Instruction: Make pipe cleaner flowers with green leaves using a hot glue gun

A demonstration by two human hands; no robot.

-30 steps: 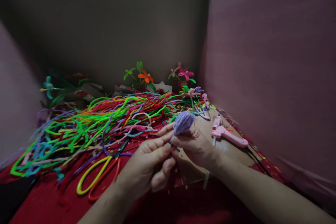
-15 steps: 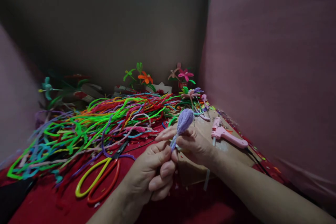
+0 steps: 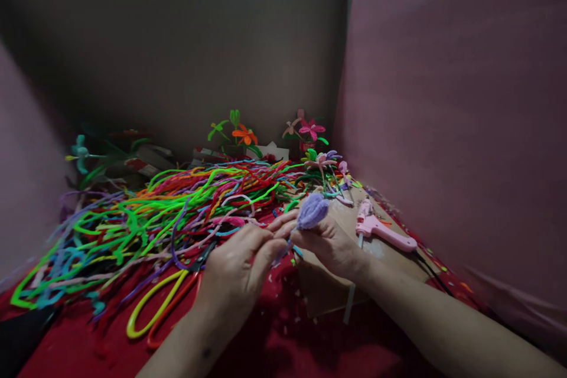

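A lilac pipe-cleaner flower bud (image 3: 312, 211) is held up between both hands, its rounded head tilted to the right. My right hand (image 3: 325, 243) closes on it just below the head, thumb in front and fingers behind. Lower down, my left hand (image 3: 248, 260) pinches the twisted lilac ends beneath the bud; the back of that hand hides most of its fingers. Scissors (image 3: 157, 304) with one yellow and one red-orange handle loop lie beside my left forearm, partly covered by it.
A heap of colourful pipe cleaners (image 3: 177, 218) spreads over the red cloth (image 3: 283, 331) on the left. A pink glue gun (image 3: 385, 231) with a black cord rests on cardboard (image 3: 328, 295) at the right. Finished flowers (image 3: 243, 133) stand along the dark back wall.
My left hand has turned over, so its back now faces up and its curled fingers no longer show. The bud has dropped slightly and leans further right.
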